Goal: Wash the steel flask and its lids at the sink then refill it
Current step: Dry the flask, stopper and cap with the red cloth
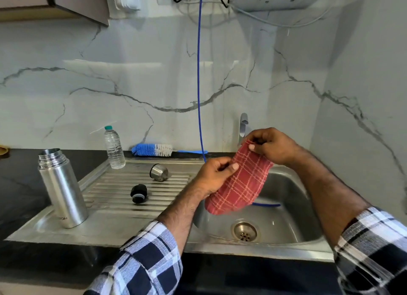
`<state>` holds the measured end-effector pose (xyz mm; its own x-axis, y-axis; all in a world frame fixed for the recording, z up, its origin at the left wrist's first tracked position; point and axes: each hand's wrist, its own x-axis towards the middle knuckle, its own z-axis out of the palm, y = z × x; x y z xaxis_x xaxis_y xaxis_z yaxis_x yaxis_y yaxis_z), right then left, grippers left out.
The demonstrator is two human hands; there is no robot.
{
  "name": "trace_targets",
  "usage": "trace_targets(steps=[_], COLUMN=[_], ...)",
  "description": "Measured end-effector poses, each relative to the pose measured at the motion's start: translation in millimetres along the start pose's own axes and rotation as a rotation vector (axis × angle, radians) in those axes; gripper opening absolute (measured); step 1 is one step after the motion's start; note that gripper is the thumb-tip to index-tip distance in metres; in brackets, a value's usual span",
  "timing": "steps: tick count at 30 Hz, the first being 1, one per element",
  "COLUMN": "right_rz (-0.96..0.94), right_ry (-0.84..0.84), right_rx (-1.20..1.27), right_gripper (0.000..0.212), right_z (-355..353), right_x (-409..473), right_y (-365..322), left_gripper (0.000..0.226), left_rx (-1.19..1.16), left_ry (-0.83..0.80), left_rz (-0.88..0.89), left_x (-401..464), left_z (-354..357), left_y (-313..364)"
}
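Both hands hold a red checked cloth over the sink basin: the left hand pinches its near edge between thumb and curled fingers, and the right hand pinches the top corner the same way, so the cloth hangs stretched between them.

By my reading the step is drying or wiping, with the cloth being opened out. To do it well, keep the cloth taut and clear of the wet basin floor, then free one hand to pick up a part while the other wraps it.

The steel flask stands upright and open-mouthed at 9 o'clock from the cloth, on the drainboard's near left corner. The black inner lid lies on the ribs just left of the left wrist, and the steel cup lid lies on its side at 10 o'clock. A plastic water bottle, probably for the refill, stands behind them, and a bottle brush lies on the black counter by the wall.

A blue hose hangs down into the basin just behind the left hand and could snag the cloth; the tap stands behind the right hand.
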<state>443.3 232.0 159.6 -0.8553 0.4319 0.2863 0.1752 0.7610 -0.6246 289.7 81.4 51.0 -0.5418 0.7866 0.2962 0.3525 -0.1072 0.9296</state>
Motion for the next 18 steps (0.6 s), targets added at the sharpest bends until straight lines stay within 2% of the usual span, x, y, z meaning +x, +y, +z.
trace_targets(steps=[1, 4, 6, 8, 11, 14, 18], right_rz=[0.002, 0.035, 0.056, 0.065, 0.088, 0.133, 0.335], right_ry=[0.011, 0.079, 0.119, 0.132, 0.206, 0.436, 0.529], right_rx=[0.015, 0.098, 0.161, 0.147, 0.012, -0.327, -0.378], right_gripper=[0.016, 0.015, 0.015, 0.013, 0.01, 0.013, 0.02], right_z=[0.1, 1.3, -1.7, -8.2, -17.5, -34.5, -61.9], right_x=[-2.2, -6.5, -9.0, -9.6, -7.8, -15.0, -40.2], right_y=[0.1, 0.5, -1.7, -1.9, 3.7, 13.7, 29.7], left_gripper=[0.006, 0.022, 0.026, 0.021, 0.013, 0.012, 0.018], left_rx=[0.062, 0.155, 0.131, 0.076, 0.021, -0.018, 0.016], left_ry=[-0.026, -0.111, -0.133, -0.11, -0.058, -0.031, -0.123], left_rz=[0.005, -0.075, -0.129, -0.159, -0.187, -0.138, -0.122], left_x=[-0.3, -5.0, -10.8, -13.7, -13.5, -13.0, -11.3], left_z=[0.5, 4.9, 12.0, 21.3, 36.8, 61.7, 111.3], left_y=[-0.5, -5.7, -10.1, -14.1, -15.0, -14.6, -6.1])
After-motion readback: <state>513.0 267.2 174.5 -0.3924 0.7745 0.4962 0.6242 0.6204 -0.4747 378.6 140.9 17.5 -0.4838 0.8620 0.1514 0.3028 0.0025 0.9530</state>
